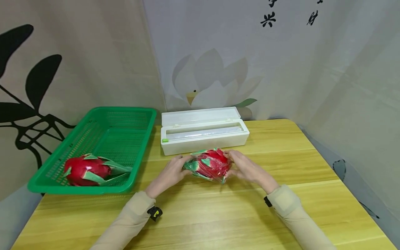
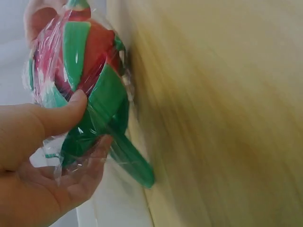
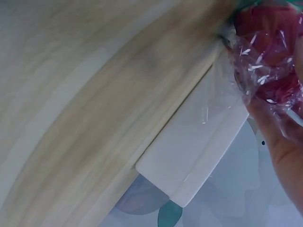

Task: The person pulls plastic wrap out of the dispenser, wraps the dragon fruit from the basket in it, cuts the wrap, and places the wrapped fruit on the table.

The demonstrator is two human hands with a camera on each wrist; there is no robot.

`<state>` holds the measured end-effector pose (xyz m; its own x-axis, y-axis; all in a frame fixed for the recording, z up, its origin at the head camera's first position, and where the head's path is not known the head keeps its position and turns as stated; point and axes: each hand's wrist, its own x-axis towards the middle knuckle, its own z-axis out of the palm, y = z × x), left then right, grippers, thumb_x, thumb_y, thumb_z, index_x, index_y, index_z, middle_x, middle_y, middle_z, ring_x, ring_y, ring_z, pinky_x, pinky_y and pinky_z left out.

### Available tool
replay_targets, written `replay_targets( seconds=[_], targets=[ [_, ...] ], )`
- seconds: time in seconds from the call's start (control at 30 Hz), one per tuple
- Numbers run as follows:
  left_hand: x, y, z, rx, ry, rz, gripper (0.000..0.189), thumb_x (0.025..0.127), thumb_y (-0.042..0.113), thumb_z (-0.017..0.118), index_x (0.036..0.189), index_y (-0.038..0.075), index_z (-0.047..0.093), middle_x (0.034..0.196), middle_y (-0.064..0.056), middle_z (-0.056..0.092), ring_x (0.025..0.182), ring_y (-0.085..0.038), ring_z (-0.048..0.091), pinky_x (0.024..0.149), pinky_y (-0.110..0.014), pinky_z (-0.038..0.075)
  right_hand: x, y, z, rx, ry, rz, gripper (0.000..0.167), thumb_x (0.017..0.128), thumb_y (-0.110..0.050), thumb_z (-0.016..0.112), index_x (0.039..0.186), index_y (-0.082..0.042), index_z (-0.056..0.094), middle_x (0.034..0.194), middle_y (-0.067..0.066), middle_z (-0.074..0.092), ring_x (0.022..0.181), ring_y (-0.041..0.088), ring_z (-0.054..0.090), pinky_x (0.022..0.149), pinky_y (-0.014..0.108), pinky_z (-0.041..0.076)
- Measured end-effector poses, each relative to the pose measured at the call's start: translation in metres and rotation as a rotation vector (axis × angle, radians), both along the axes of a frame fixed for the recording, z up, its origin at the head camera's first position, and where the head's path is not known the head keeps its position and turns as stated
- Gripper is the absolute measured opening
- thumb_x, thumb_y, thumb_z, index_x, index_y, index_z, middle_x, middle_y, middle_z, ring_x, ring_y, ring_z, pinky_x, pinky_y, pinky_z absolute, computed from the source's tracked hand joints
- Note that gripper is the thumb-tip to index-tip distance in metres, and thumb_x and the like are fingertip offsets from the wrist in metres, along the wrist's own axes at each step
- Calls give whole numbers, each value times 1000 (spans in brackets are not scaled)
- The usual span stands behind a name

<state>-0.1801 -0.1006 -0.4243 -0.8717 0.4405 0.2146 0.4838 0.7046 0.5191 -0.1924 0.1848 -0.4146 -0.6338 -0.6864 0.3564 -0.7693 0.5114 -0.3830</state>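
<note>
The wrapped fruit (image 1: 212,166) is red with green scales (image 2: 108,92) under clear, glinting film (image 3: 258,66). The other fruit (image 1: 85,170) is red and green. The basket (image 1: 78,190) is green, the box (image 1: 206,142) white with 1 lime-green tab (image 1: 165,140). Yellow table (image 1: 206,222), streaked wood grain. Beige sleeves (image 1: 129,222), 2 black straps (image 1: 154,213). Pale cloth (image 1: 312,76) bears black leaves (image 1: 43,81), black writing (image 1: 268,19) and a grey flower (image 1: 209,69).

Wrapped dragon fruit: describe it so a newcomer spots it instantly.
On the wooden table, find the white box with its lid up. Just in front, the left hand and right hand hold the wrapped dragon fruit, red with green scales. Unlike the second dragon fruit in the green basket, it shows clear film around it.
</note>
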Motion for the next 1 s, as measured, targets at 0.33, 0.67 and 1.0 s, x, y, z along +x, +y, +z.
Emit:
replay_targets(
  seconds=[0.33, 0.67, 1.0],
  targets=[
    [-5, -11, 9, 98, -314, -12, 40, 89, 15, 65, 126, 0, 57, 110, -15, 66, 79, -14, 56, 65, -24, 48, -4, 1, 8, -70, -138, -37, 46, 79, -13, 72, 117, 8, 59, 116, 21, 65, 100, 29, 67, 84, 36, 57],
    [-9, -14, 9, 95, -436, 71, 40, 92, 27, 60, 125, 4, 59, 96, -15, 63, 71, -18, 53, 51, -23, 42, -10, 0, 9, -116, -321, -156, 40, 88, -19, 65, 121, 4, 60, 104, 14, 62, 98, 28, 64, 82, 37, 57],
    [-9, -14, 0, 77, -232, 67, 54, 94, 26, 59, 138, -1, 44, 126, -19, 48, 72, -13, 52, 59, -24, 47, -16, 17, 3, -165, -464, -21, 46, 92, -16, 59, 135, -1, 48, 128, 22, 57, 112, 38, 61, 92, 41, 54]
  ],
)
